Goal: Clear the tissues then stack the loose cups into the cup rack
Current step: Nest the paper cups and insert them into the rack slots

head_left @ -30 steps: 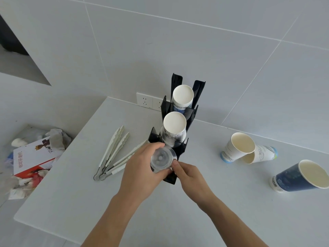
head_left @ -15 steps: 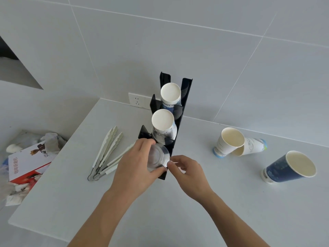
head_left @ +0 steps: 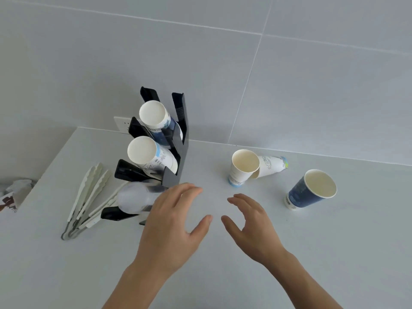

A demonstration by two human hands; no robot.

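Rack: the black cup rack (head_left: 178, 150) stands at about 11 o'clock on the desk (head_left: 312, 253), leaning back toward the wall so cups lie in its slots with their mouths toward the person.
Filled slots: a paper cup (head_left: 153, 118) lies in the top slot, a second paper cup (head_left: 145, 152) in the middle slot, and a clear plastic cup (head_left: 133, 200) in the bottom slot.
Loose cups: at 1 o'clock a white cup (head_left: 242, 169) stands upright with another white cup (head_left: 270, 166) lying on its side against it; at 2 o'clock a dark blue cup (head_left: 310, 190) stands alone.
Left hand: the left hand (head_left: 176, 226) hovers just right of the clear cup, fingers spread and holding nothing.
Right hand: the right hand (head_left: 252, 226) is beside it, fingers apart and loosely curved, empty, pointing toward the white cups, probably the next pick.
Tongs: white tongs (head_left: 87, 197) lie at 9 o'clock, left of the rack.
Tissues: crumpled ones seem to sit off the desk's left edge.
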